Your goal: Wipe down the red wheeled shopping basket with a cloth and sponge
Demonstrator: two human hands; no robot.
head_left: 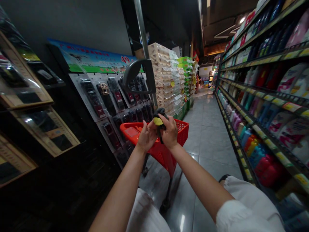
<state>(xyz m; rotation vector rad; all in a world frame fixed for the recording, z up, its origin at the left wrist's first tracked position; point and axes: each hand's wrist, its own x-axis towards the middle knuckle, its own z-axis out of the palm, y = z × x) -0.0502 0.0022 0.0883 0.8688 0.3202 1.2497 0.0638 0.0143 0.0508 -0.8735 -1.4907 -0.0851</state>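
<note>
The right hand [169,132] grips a small, black-and-yellow bundle [158,121] by the red plastic cart [166,158]. I can't tell if the left hand [147,138] grips too. A loose hold could drop it.

Hands [171,132] r bare, R sleeve [238,214] short & wht, trousers [146,214] pale.

Large near the right end of the blue-and-green banner [96,59]: the number "49" [125,59], with anything after it too blurred to read. Along the banner's upper and lower edges: red Chinese characters [84,50], not legible. Likewise unreadable: price labels [268,97] on the shelf edges [256,92] and lettering on the boxes [49,129].
</note>
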